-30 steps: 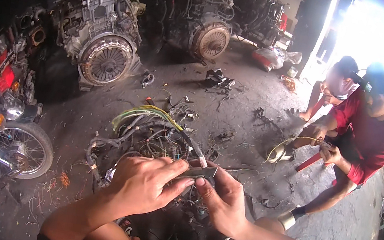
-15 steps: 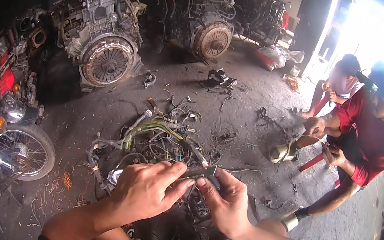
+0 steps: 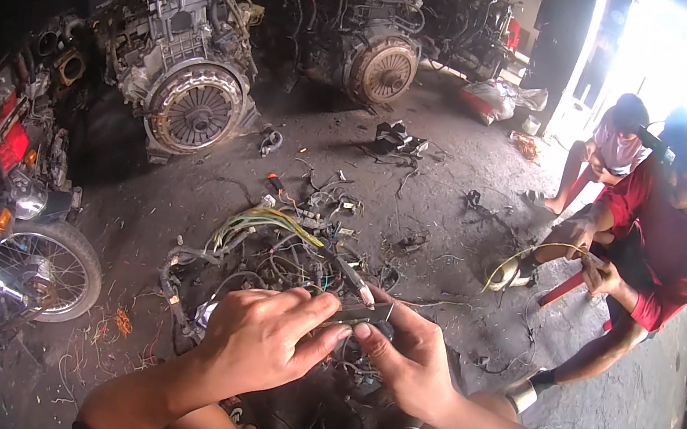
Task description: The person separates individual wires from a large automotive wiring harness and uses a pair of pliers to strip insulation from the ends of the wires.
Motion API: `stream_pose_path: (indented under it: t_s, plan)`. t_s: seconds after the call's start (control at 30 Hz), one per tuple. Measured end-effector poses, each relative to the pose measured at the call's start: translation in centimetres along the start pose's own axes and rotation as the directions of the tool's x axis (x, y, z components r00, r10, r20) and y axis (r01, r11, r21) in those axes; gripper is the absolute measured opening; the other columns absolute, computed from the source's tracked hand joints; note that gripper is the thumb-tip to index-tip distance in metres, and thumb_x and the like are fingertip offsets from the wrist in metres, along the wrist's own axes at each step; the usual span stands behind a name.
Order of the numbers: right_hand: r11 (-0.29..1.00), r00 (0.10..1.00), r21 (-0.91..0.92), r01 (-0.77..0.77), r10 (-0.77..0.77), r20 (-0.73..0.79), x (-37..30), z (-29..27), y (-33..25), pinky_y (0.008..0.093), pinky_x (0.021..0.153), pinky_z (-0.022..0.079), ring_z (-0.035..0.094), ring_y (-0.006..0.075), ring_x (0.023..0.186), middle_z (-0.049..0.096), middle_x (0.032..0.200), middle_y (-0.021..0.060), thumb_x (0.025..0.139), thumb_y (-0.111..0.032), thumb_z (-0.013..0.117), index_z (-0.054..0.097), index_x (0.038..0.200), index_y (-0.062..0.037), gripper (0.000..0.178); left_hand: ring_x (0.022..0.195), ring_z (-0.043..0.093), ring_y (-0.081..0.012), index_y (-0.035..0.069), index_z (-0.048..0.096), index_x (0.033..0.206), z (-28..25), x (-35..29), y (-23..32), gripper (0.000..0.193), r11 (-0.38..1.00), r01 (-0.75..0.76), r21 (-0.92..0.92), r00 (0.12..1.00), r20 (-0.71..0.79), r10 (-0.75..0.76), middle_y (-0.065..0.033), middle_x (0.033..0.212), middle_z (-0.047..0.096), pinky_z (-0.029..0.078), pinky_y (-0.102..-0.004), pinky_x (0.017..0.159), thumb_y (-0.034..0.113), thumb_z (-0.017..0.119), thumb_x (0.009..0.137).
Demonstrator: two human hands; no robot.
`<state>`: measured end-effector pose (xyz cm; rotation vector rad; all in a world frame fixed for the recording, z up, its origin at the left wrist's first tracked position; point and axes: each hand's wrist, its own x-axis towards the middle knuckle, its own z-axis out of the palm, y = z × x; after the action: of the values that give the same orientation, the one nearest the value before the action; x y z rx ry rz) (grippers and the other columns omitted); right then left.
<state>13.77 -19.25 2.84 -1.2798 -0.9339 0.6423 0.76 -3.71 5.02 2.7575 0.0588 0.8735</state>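
the left hand [image 3: 263, 333] is closed on the left end of a dark, flat, blade-like strip [image 3: 368, 313], thumb below and fingers above; the right hand [image 3: 414, 360] pinches its right end, the thumb tip at the near edge; the strip lies between the two hands, just above the near side of a tangled wiring harness on the concrete floor [image 3: 417, 199]; a wrapped cable branch [image 3: 343, 273] with a pale end slants down to just behind the strip, though whether they touch i cannot tell; farther left, it opens into a bundle of yellow-green wires [image 3: 271, 221]; at left stands a motorcycle [image 3: 28, 200]; at far left and far centre are a grey engine [image 3: 183, 26] and a darker engine [image 3: 373, 15], each with a round clutch cover facing the room; at right, a seated co-worker in a red shirt [image 3: 677, 238] holds a yellow wire [image 3: 507, 261].
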Motion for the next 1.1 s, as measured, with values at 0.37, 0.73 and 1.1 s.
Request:
stream_pose_path:
  t_s: [0.37,0.73,1.1]
  plan:
    - [0.997,0.997,-0.070,-0.017,0.012,-0.071,-0.5,0.4,0.8,0.0249,0.087,0.048,0.055,0.0056,0.096,0.070,0.108,0.0043,0.098,-0.010,0.065,0.061,0.126,0.0056,0.033,0.058,0.067,-0.0236,0.008,0.068,0.104,0.4,-0.3,0.1,0.026,1.000,0.010,0.010,1.000,-0.003,-0.010,-0.0060,0.072,0.065,0.053,-0.0352,0.052,0.030,0.070,0.090]
    - [0.984,0.983,0.026,-0.174,0.172,0.060,-0.1,-0.4,0.7,0.0262,0.086,0.048,0.056,0.0071,0.096,0.067,0.106,0.0053,0.100,-0.007,0.058,0.041,0.143,0.0050,0.048,0.066,0.067,-0.0276,0.006,0.065,0.101,0.3,-0.3,0.1,0.025,0.998,0.060,0.021,0.991,0.120,-0.062,-0.0081,0.080,0.067,0.052,-0.0386,0.059,0.022,0.073,0.085]
    - [0.992,0.993,0.042,-0.119,0.118,0.028,-0.5,-0.5,0.5,0.0250,0.091,0.047,0.055,0.0062,0.100,0.068,0.111,0.0054,0.099,-0.010,0.062,0.049,0.138,0.0087,0.045,0.058,0.066,-0.0226,0.010,0.066,0.103,0.4,-0.2,0.0,0.026,0.999,-0.031,0.041,0.998,0.059,0.028,-0.0052,0.070,0.063,0.053,-0.0357,0.053,0.031,0.071,0.088]
